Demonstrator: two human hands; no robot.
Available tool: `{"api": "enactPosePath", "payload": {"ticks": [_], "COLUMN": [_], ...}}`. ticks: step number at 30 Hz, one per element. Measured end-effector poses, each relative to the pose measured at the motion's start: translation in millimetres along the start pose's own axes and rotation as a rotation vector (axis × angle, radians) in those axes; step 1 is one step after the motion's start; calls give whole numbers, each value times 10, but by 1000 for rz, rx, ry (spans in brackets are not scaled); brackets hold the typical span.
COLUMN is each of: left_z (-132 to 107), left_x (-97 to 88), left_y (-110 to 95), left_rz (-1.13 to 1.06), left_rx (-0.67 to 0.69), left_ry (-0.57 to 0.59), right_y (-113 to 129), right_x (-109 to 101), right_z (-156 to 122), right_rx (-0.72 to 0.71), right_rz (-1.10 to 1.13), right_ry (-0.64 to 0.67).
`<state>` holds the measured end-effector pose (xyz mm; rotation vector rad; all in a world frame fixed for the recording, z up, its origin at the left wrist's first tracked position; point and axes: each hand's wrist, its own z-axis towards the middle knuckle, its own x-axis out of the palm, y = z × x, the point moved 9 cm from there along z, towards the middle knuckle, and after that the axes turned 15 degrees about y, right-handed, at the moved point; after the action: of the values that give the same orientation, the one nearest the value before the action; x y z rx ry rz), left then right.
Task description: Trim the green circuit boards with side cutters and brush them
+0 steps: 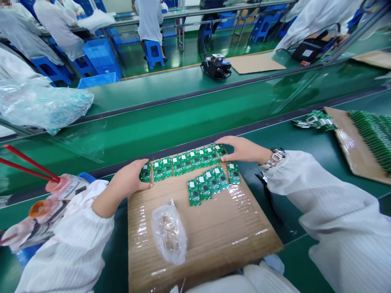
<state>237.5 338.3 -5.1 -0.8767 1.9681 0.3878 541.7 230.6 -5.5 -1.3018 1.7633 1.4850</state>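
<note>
A row of green circuit boards (180, 166) lies across the far edge of a plastic-wrapped cardboard sheet (232, 228). My left hand (130, 179) cups the row's left end, with the thumb and fingers around the end board. At the row's right end, my right hand (241, 149) arches over with its fingertips on the last board. A smaller cluster of the same boards (207, 185) lies just nearer to me on the cardboard. A crumpled clear plastic bag (169, 232) rests on the sheet's near half.
A sheet of cardboard holding a stack of green boards (371, 136) lies on the green conveyor belt (305, 191) to the right. Red rods (29, 169) and a large plastic bag (39, 103) are at left. Co-workers in white smocks (58, 28) sit beyond, among blue crates.
</note>
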Motion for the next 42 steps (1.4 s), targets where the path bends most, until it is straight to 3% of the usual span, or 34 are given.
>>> {"api": "enactPosePath", "payload": {"ticks": [9,15,21,28,31,37,42], "left_z": [144,141,241,223,257,458,501], "left_x": [-58,-98,-137,-153,-227,-308,-277], "left_y": [-370,-396,-595,-540,-699,-1238,-1257], "left_rz": [29,49,64,91,119,178,205], "left_rx": [79,41,93,24,36,194,196], "left_ry": [8,1,16,11,-8,14,37], "right_y": [53,25,23,0,-6,46,29], "right_x": [10,10,18,11,12,6,-18], "right_z": [36,43,50,32,44,59,42], "right_rx": [-22,-13,-2,-1,-14,-59,-60], "right_rz": [4,11,20,34,41,38,37], "right_ry": [2,1,13,-1,-6,-8,-21]}}
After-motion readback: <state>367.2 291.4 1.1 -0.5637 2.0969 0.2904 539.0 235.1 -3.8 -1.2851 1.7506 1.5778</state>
